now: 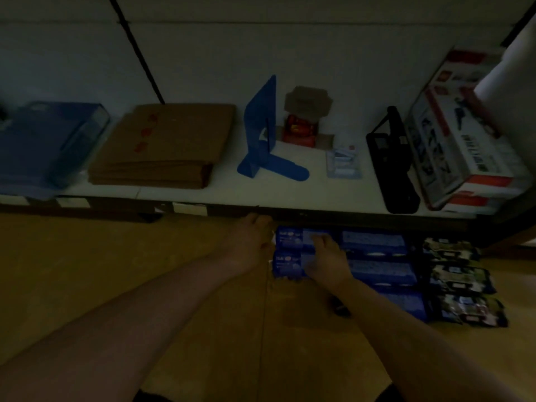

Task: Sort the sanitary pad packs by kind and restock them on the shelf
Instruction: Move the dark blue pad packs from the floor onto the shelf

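Several blue sanitary pad packs [377,256] lie side by side on the wooden surface [116,271] below the white shelf. To their right sit three darker, patterned packs [458,278]. My left hand [249,242] presses against the left end of the two rearmost blue packs. My right hand [326,261] rests flat on top of the same packs, fingers pointing away from me. The picture is very dark, so the print on the packs is unreadable.
Just above the packs, the white shelf [290,195] holds a blue file box [49,140], flat brown cardboard [162,146], a blue bookend [266,132], a small red-filled carton [301,123], a blister pack [343,163], a black case [391,161] and a white-red box [464,134].
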The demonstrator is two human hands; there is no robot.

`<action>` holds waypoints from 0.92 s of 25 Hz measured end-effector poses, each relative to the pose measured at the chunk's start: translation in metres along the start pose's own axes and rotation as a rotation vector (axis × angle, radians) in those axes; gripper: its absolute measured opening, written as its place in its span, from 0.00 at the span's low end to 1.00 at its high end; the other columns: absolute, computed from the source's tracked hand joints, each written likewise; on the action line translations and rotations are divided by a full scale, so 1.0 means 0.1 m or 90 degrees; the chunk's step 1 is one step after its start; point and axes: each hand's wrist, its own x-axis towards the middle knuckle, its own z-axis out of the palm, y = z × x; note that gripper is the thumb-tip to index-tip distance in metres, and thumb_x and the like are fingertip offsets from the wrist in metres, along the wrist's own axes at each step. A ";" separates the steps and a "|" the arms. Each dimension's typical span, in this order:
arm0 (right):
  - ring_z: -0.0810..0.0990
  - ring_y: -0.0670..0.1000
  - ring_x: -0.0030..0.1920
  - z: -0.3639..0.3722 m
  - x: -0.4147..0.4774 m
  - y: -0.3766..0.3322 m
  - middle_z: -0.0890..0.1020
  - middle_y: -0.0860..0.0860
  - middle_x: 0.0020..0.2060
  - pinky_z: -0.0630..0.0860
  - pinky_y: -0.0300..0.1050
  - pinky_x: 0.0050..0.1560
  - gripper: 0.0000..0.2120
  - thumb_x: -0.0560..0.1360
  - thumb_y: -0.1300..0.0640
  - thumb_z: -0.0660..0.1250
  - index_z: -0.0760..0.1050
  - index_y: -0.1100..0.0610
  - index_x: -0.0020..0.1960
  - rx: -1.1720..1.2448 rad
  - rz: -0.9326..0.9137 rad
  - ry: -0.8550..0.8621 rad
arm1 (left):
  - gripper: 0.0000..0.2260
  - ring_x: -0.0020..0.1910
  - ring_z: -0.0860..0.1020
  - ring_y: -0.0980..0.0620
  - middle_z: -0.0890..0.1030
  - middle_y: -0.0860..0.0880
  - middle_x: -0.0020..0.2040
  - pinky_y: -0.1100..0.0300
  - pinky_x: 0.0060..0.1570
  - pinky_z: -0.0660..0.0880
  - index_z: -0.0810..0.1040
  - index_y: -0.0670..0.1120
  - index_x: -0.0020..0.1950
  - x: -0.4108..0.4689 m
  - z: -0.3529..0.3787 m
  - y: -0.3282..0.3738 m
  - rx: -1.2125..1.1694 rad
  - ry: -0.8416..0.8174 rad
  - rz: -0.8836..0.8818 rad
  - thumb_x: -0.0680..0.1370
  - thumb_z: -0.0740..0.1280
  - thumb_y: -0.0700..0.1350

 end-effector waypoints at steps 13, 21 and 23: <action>0.60 0.58 0.69 0.45 0.20 0.23 0.59 0.59 0.70 0.59 0.52 0.69 0.20 0.80 0.56 0.55 0.58 0.59 0.71 -0.313 -0.057 -0.016 | 0.26 0.71 0.62 0.48 0.57 0.45 0.75 0.63 0.65 0.60 0.53 0.48 0.76 -0.04 0.27 0.04 0.046 -0.087 -0.055 0.80 0.59 0.47; 0.72 0.54 0.62 -0.06 0.16 0.32 0.73 0.54 0.61 0.68 0.45 0.59 0.25 0.71 0.54 0.71 0.68 0.57 0.65 0.137 -0.055 -0.146 | 0.31 0.71 0.62 0.48 0.58 0.45 0.74 0.61 0.66 0.61 0.52 0.47 0.76 0.01 0.31 -0.16 -0.025 -0.131 -0.119 0.77 0.65 0.49; 0.73 0.49 0.57 -0.41 0.08 0.29 0.73 0.49 0.58 0.71 0.38 0.53 0.24 0.70 0.59 0.73 0.70 0.56 0.63 0.336 -0.025 -0.183 | 0.37 0.71 0.61 0.49 0.58 0.46 0.74 0.61 0.66 0.62 0.51 0.47 0.76 0.01 0.31 -0.28 -0.111 -0.147 -0.170 0.74 0.69 0.49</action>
